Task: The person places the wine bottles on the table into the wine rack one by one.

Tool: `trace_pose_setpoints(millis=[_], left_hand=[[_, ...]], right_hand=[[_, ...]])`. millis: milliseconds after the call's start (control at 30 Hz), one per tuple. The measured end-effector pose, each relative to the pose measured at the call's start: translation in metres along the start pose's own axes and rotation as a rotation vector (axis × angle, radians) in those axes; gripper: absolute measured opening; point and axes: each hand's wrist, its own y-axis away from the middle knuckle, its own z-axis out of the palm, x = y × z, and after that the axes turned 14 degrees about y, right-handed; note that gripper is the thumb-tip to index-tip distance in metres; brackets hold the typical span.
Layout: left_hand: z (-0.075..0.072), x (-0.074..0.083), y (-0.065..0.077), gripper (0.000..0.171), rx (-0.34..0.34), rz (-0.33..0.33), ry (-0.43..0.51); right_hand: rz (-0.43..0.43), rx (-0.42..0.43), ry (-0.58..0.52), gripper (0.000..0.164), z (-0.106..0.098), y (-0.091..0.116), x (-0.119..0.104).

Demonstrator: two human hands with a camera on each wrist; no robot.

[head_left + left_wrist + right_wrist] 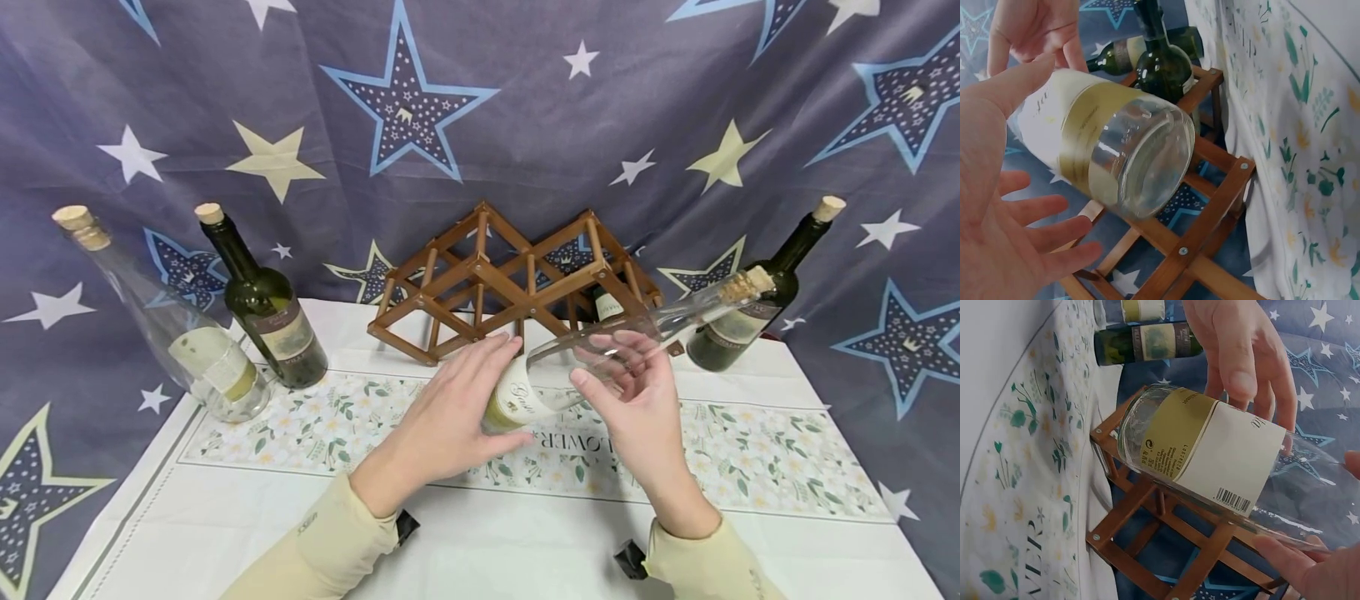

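Observation:
A corked clear glass bottle (517,398) with a white and olive label is held aslant above the table, its base low at the left and its neck up to the right. My right hand (647,408) grips the bottle around its clear upper body, thumb and fingers on opposite sides of the glass. Beside the label near the base is my left hand (450,417). In the left wrist view, the left hand's fingers (1054,228) spread loosely below the bottle, with the thumb along its upper side. Behind the bottle stands a brown wooden wine rack (477,266).
A dark bottle (608,305) lies in the rack's right part. Upright at the left are another corked clear bottle (217,367) and a corked green bottle (251,292); a further green bottle (731,329) stands at the right. A floral runner (772,462) crosses the white tablecloth.

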Motion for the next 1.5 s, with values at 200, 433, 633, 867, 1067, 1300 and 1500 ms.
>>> trace_pose_setpoints(millis=[200, 433, 633, 867, 1067, 1300, 1500], left_hand=[[0.007, -0.003, 0.001, 0.111, -0.008, 0.009, -0.01], [0.013, -0.006, 0.004, 0.111, -0.005, -0.017, 0.025], [0.017, -0.006, 0.006, 0.107, -0.004, -0.047, 0.058], [0.021, -0.007, 0.007, 0.108, -0.009, -0.064, 0.069], [0.023, -0.009, 0.006, 0.107, -0.003, -0.045, 0.064], [0.023, -0.011, 0.006, 0.103, -0.009, -0.024, 0.052], [0.02, -0.011, 0.004, 0.099, -0.012, 0.003, 0.028]], right_hand=[[-0.026, -0.027, -0.005, 0.062, 0.005, 0.003, 0.002], [-0.026, -0.061, 0.005, 0.058, 0.013, 0.007, 0.009], [-0.053, -0.094, 0.015, 0.06, 0.021, 0.013, 0.015], [-0.067, -0.127, -0.018, 0.059, 0.026, 0.019, 0.019], [-0.093, -0.139, -0.032, 0.058, 0.028, 0.02, 0.022], [-0.108, -0.138, -0.057, 0.061, 0.029, 0.021, 0.023], [-0.122, -0.141, -0.072, 0.062, 0.029, 0.02, 0.022]])
